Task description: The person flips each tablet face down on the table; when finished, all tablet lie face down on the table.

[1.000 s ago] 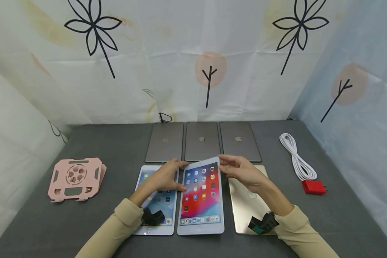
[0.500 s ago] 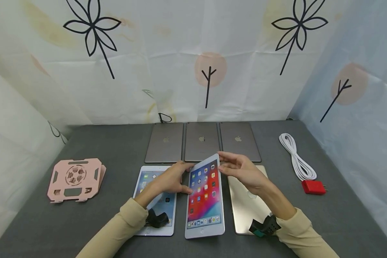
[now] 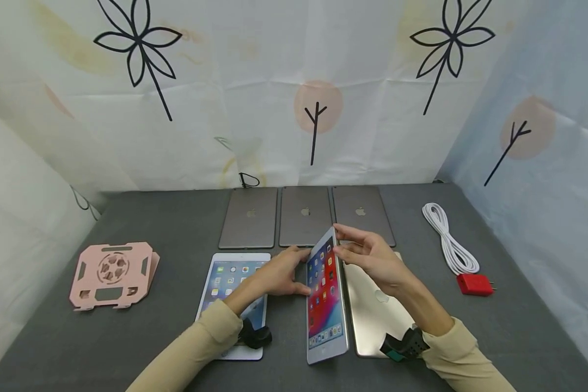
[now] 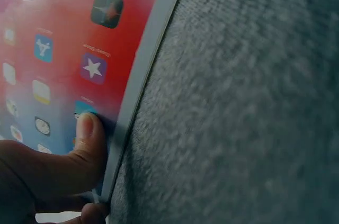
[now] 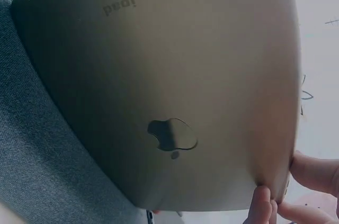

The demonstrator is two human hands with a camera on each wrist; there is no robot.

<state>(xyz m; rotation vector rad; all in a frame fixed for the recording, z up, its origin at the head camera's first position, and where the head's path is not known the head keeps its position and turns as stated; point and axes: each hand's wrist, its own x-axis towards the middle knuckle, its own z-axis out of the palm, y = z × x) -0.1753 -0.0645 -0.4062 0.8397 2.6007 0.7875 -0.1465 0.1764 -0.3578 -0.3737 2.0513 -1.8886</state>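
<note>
A white-framed tablet with a red and blue home screen stands tilted on its left long edge, screen facing left. My left hand pinches that lower edge; the left wrist view shows its thumb on the screen. At the raised upper corner my right hand grips the tablet between thumb and fingers. In the right wrist view its metallic back shows an apple logo. Under my left forearm lies a second white tablet, screen up. A gold tablet rests face down beneath my right hand, partly covered.
Three grey tablets lie face down in a row at the back. A pink folded stand sits at the left. To the right are a coiled white cable and a red charger plug. Fabric walls enclose the grey tabletop.
The held tablet has moved right and tipped from nearly flat to steeply raised, its right edge lifted. My left hand has followed it rightward; the right hand has risen slightly with the corner.
</note>
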